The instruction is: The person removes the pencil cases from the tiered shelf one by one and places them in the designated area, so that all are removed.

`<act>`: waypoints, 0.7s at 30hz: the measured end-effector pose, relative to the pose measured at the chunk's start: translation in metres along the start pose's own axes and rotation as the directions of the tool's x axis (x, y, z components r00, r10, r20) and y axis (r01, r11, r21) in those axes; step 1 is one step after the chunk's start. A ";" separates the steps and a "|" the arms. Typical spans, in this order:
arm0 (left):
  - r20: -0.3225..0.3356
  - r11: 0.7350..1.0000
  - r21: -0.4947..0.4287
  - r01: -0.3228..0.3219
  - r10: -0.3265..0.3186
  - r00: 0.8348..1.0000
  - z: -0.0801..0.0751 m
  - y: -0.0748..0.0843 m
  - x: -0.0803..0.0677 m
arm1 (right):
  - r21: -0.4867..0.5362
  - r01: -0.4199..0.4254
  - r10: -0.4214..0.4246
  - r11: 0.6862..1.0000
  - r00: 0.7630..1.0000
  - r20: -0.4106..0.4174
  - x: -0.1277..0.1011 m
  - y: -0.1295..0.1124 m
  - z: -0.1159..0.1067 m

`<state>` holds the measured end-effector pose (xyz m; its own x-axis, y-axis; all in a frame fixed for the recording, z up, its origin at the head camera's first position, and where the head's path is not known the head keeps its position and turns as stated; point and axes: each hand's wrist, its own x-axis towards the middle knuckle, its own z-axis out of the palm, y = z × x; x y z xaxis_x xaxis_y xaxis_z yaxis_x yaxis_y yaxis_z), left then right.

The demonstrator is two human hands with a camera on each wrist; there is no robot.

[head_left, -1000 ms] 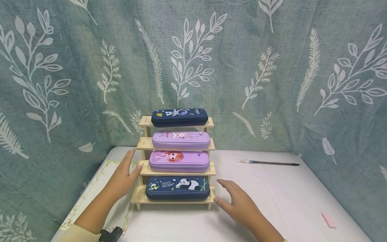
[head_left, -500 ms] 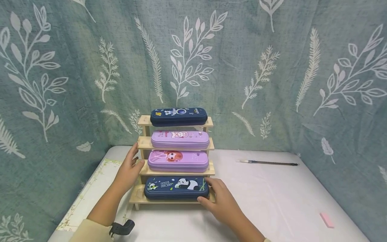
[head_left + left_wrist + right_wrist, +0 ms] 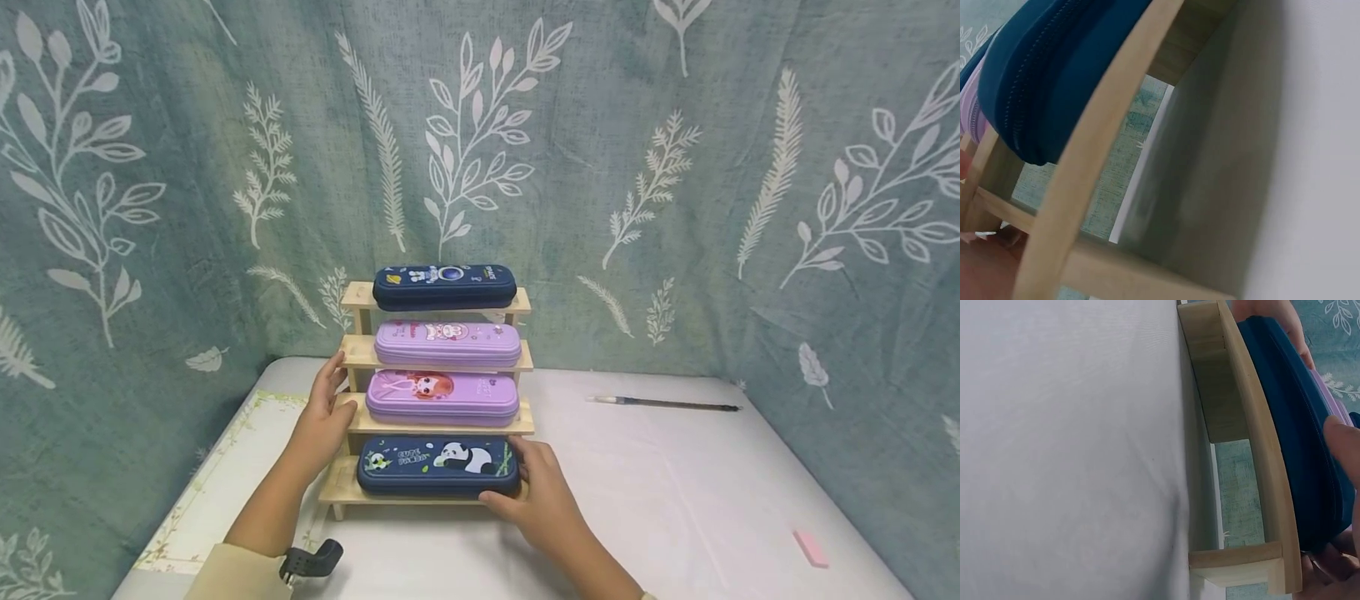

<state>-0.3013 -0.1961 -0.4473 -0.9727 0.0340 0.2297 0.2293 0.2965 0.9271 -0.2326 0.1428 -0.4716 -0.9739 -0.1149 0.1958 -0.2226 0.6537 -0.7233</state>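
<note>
A stepped wooden rack [image 3: 341, 483] holds a zipped pencil case on each shelf. On the lowest lies a dark blue panda pencil case [image 3: 427, 468]. My right hand [image 3: 551, 500] grips its right end, thumb at the front and fingers behind. Both wrist views show the case's blue side [image 3: 1300, 444] above the lowest shelf. At the rack's left side, my left hand [image 3: 318, 425] holds the wooden frame, with its thumb at the third shelf down and its fingers near the second.
Higher up sit two lilac pencil cases, one with a girl [image 3: 442, 400], one with a rabbit [image 3: 450, 343], and a navy space-themed one [image 3: 444, 287] on top. A brush [image 3: 667, 404] and a pink eraser [image 3: 810, 548] lie right; a leaf-bordered sheet [image 3: 217, 492] lies left.
My right hand has moved left from beside the rack and taken hold of the panda pencil case's right end. The left hand has come in against the rack's left side.
</note>
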 end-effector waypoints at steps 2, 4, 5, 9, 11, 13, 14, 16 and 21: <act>0.001 1.000 0.001 0.001 -0.001 1.000 0.000 -0.002 0.000 | -0.006 -0.010 0.010 1.000 1.000 0.000 0.001 0.000 0.001; 0.004 1.000 -0.002 0.000 0.000 1.000 0.001 -0.005 -0.001 | -0.014 -0.018 0.018 1.000 1.000 0.000 0.001 0.001 0.002; 0.004 1.000 -0.002 0.004 -0.004 1.000 0.001 -0.006 -0.001 | -0.010 -0.021 0.021 1.000 1.000 0.001 0.001 0.001 0.002; 0.002 0.999 0.002 0.035 -0.036 0.999 0.002 -0.010 -0.004 | 0.013 -0.021 0.021 1.000 1.000 0.010 0.001 0.003 0.003; -0.002 0.999 0.010 0.046 -0.046 0.999 0.003 -0.012 -0.005 | 0.028 -0.026 0.025 0.999 1.000 0.015 0.001 0.004 0.002; -0.007 0.999 0.018 0.043 -0.043 0.999 0.004 -0.013 -0.006 | 0.031 -0.036 0.035 0.999 0.999 0.021 0.001 0.004 0.002; -0.012 0.999 0.019 0.038 -0.038 0.999 0.004 -0.013 -0.005 | 0.036 -0.045 0.044 0.998 0.999 0.023 0.001 0.004 0.002; -0.028 0.999 0.021 0.033 -0.033 0.999 0.005 -0.015 -0.005 | 0.046 -0.060 0.058 0.997 0.998 0.032 0.001 0.004 0.001; -0.059 0.997 0.026 0.078 -0.076 0.995 0.006 -0.017 -0.004 | 0.070 -0.066 0.062 0.995 0.997 0.046 0.000 0.005 -0.001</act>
<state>-0.3018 -0.1955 -0.4657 -0.9834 -0.0452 0.1758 0.1522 0.3228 0.9342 -0.2337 0.1470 -0.4749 -0.9869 -0.1084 0.1195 -0.1609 0.6057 -0.7793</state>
